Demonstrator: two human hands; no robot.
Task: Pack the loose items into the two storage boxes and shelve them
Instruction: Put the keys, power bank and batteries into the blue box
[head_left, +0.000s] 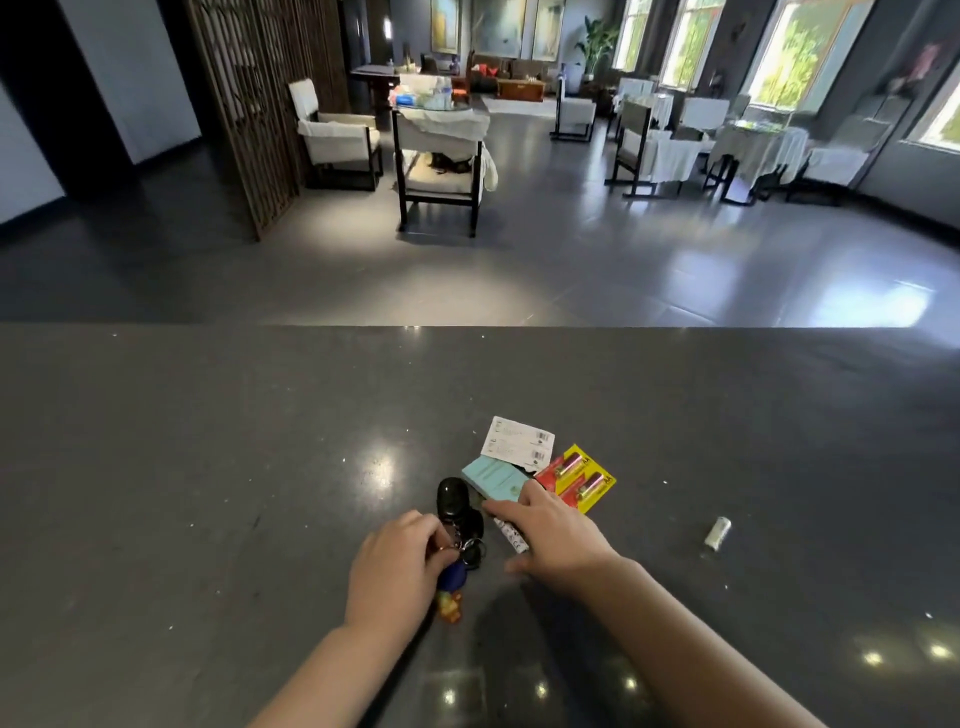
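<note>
My left hand (397, 564) sits low on the dark counter (208, 467), fingers curled in around the keyring (470, 551), pinching at the ring and chain where a blue charm (453, 576) and an orange-and-yellow bit below it poke out from under my knuckles. Touching the ring, just beyond my fingers, lies the black fob (453, 496), glossy and rounded, flat on the counter. My right hand (553, 530) reaches in from the right, its fingers stretched forward and loosely spread, the fingertips resting on the near edge of the teal card (491, 475); my thumb points back toward me, apart from the rest. Under my right palm a white pen (509, 535) with dark markings lies slanted, part of it hidden by the hand; whether I press on it I cannot tell. Beyond the card sits a white tag (517, 439) with a barcode, overlapping the card's far corner. Just right of those is the battery pack (582, 480), yellow and red, two cells showing, its near corner tucked under my fingers. Well off to the right a small silver cylinder (718, 532) lies alone on the counter.
</note>
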